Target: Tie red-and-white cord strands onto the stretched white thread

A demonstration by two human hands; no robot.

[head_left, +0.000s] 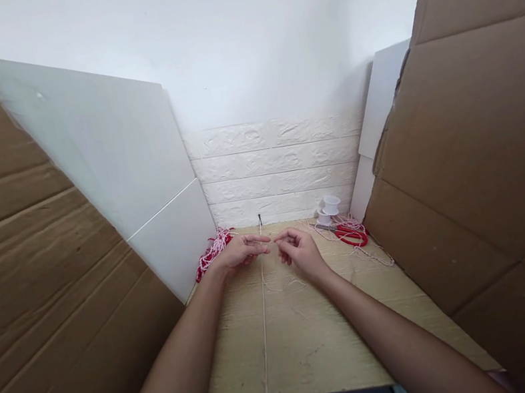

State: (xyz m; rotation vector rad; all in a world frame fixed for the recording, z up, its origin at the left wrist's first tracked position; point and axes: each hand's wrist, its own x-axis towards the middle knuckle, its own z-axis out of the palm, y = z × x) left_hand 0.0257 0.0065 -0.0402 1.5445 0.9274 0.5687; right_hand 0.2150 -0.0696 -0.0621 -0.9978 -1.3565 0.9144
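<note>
A pale cord (265,321) runs taut down the wooden board, from a small dark hook (259,217) at the back to the front edge. My left hand (243,251) is beside its upper part, index finger and thumb stretched to the right with a gap between them. Just right of the cord, my right hand (298,249) has thumb and index finger brought together, seemingly on a thin thread too fine to follow clearly. Below the hands, a loose thin thread (283,286) curls on the board (313,343).
Behind my left hand lies a heap of red and pink-white cord (211,253). Red-handled scissors (350,235), white spools (329,206) and braided pink-white cord (375,258) lie at the back right. Cardboard walls (28,278) (481,171) flank both sides; a white brick-patterned wall (281,159) stands behind.
</note>
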